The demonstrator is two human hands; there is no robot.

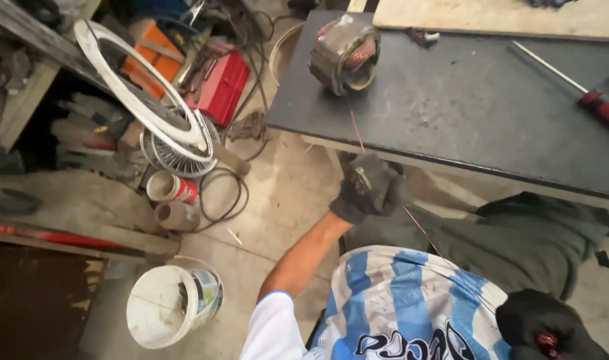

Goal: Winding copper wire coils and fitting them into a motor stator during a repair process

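A motor stator (pixel 345 55) with copper windings rests on a dark table (pixel 451 113). A thin copper wire (pixel 421 230) runs from it down over the table's edge. My left hand (pixel 370 189), in a dark glove, is closed on the wire just below the edge. The wire carries on down to my right hand (pixel 544 327), also gloved, which grips its lower end at the bottom right, close to my body.
A red-handled screwdriver (pixel 601 107) lies on the table's right side. On the floor at left are a white bucket (pixel 173 301), a white fan guard (pixel 141 87), a red toolbox (pixel 223 87), short pipes (pixel 173 200) and cables.
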